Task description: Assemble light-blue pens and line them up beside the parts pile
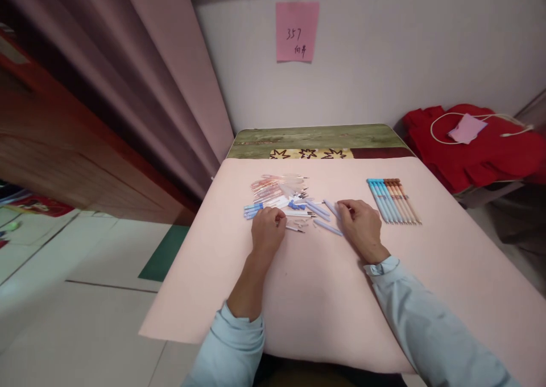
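Note:
Both my hands rest on a pink sheet (324, 296) that covers the table. My left hand (268, 230) is curled, its fingers closed at the edge of a heap of loose pen parts (281, 199): clear pinkish barrels, blue pieces and thin refills. What its fingers hold is hidden. My right hand (360, 225) is also curled, knuckles up, with its fingertips on a pale blue pen barrel (331, 208). Another pale barrel (327, 227) lies between my hands. To the right, a neat row of assembled pens (393, 200), blue ones and orange ones, lies side by side.
A pink sticky note (297, 31) with handwriting hangs on the wall ahead. Red cloth (478, 145) with a white cord and a pink slip lies on a seat at the right. A curtain (140, 85) and a wooden door stand at the left. The green tabletop (315, 136) shows beyond the sheet.

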The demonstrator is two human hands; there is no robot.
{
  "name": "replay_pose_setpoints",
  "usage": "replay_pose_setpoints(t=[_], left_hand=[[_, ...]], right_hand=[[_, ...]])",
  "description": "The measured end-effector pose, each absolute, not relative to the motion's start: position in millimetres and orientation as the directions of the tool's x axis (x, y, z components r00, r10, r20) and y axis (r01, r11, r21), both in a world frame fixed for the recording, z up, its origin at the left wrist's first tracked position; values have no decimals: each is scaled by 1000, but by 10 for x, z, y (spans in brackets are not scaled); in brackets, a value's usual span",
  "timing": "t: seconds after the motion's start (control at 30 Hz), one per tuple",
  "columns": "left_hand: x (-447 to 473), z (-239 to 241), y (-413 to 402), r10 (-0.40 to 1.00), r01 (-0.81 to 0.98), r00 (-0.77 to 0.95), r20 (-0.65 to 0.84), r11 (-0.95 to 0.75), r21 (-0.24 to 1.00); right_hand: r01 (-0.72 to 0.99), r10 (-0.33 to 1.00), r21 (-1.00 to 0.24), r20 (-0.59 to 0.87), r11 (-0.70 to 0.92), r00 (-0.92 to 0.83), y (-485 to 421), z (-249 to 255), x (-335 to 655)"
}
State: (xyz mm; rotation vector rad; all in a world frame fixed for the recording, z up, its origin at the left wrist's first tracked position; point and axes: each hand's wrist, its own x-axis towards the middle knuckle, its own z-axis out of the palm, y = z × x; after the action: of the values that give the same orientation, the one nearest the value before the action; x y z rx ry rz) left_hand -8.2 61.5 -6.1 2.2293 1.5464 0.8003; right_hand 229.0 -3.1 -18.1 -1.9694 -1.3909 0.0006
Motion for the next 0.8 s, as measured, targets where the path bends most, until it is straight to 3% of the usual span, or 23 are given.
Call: replay_pose_setpoints(t=[0.17, 0.3, 0.43, 0.53, 0.63, 0.8], left_hand=[[-99, -79, 656, 903, 750, 168, 395, -377, 543], [-148, -17, 695, 846, 665, -71, 528, -355, 657], [-322, 24, 785, 761, 468, -387, 521, -324, 822], [-514, -24, 893, 698, 384, -546, 463, -282, 879], [-657, -81, 966, 767, 464, -529, 364, -98, 881], [-628, -31, 912, 928, 716, -283, 242, 37, 697]], right_hand=[[804, 757, -582, 471, -119, 453, -1, -178, 2298], [805, 724, -586, 517, -89, 456, -2, -151, 2291], [796, 710, -601, 532, -68, 462, -16, -124, 2273], [799, 713, -599, 535, -58, 453, -27, -120, 2255], [804, 707, -592, 547, -52, 449, -34, -134, 2251], [806, 695, -588, 554, -62, 458, -36, -170, 2273]])
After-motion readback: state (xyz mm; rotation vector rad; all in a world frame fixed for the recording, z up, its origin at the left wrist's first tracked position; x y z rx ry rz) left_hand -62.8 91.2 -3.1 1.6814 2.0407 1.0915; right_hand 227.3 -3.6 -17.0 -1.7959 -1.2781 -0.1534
